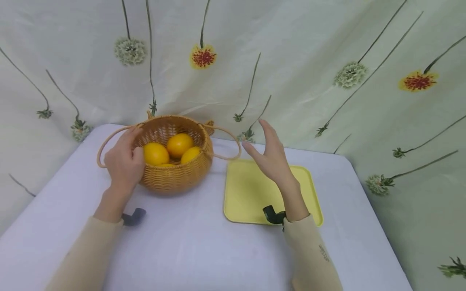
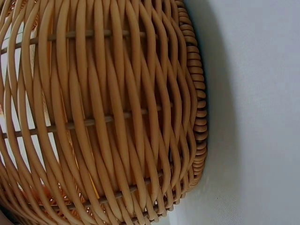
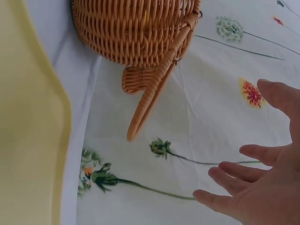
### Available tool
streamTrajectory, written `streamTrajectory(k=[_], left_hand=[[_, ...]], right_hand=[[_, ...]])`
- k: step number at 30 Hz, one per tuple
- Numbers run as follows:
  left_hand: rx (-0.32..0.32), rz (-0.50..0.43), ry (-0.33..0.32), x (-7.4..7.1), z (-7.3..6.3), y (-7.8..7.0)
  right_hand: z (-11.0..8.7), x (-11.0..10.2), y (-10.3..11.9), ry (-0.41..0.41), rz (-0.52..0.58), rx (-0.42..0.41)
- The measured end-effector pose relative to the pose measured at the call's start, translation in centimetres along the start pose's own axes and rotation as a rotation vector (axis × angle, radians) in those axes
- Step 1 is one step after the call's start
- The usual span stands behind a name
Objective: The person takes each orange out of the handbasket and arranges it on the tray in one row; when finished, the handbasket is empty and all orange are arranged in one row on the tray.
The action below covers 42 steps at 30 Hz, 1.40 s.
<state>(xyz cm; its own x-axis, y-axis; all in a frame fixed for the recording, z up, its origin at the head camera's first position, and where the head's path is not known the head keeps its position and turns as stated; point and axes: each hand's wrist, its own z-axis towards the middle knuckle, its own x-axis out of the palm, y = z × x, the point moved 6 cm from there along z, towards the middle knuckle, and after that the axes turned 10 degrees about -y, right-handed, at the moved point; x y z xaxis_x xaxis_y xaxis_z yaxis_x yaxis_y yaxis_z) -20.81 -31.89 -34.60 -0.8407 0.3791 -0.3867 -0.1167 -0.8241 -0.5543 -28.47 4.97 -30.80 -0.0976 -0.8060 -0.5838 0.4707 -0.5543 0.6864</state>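
Fingers (image 1: 132, 136) of the left hand (image 1: 125, 163) gripped the left side of a round, woven basket (image 1: 174, 178). It sat by the table's (image 1: 189, 250) back edge, mouth up, handles (image 3: 157, 85) poking left and right, orange fruit (image 1: 180, 145) inside. Past a gap, the right hand (image 1: 271, 161), spread wide, hung near a flat yellow tray (image 1: 247, 198).

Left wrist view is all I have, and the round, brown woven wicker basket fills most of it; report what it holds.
Observer: Round, yellow-orange fruits lie inside the basket; four show, one only as a sliver.
Operator: Give me the other hand.
Observer: The bare right hand hangs apart from the basket's thin, brown loop handle, fingers spread.
Operator: Now whatever lies right of the basket.
Observer: A flat, pale yellow rectangular tray with rounded corners.
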Motion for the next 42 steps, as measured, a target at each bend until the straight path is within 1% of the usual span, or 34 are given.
streamTrajectory(k=[5,10,12,17,22,27,31,37,42], left_hand=[[-0.014,0.015,-0.019,-0.4,0.0,0.5],[0.008,0.017,-0.032,-0.5,0.2,0.7],[0.017,0.019,-0.032,-0.5,0.3,0.7],[0.026,0.017,-0.024,-0.3,0.3,0.7],[0.026,0.017,-0.027,-0.1,0.5,0.5],[0.028,0.018,-0.018,0.0,0.7,0.1],[0.023,0.021,-0.001,0.1,0.5,0.0],[0.027,0.012,-0.008,0.2,0.3,-0.1],[0.023,0.015,-0.009,0.4,0.2,-0.1]], right_hand=[[1.6,3.0,3.5,0.058,0.076,-0.047],[2.9,6.0,6.4,0.111,0.095,-0.088],[3.1,7.1,7.3,0.142,0.091,-0.107],[3.2,10.0,9.1,0.236,0.041,-0.131],[3.6,12.1,10.6,0.320,-0.019,-0.161],[4.4,13.9,11.6,0.373,-0.116,-0.173],[5.0,15.1,11.6,0.424,-0.172,-0.174],[5.5,17.3,11.5,0.514,-0.201,-0.170],[5.8,18.6,11.8,0.546,-0.200,-0.183]])
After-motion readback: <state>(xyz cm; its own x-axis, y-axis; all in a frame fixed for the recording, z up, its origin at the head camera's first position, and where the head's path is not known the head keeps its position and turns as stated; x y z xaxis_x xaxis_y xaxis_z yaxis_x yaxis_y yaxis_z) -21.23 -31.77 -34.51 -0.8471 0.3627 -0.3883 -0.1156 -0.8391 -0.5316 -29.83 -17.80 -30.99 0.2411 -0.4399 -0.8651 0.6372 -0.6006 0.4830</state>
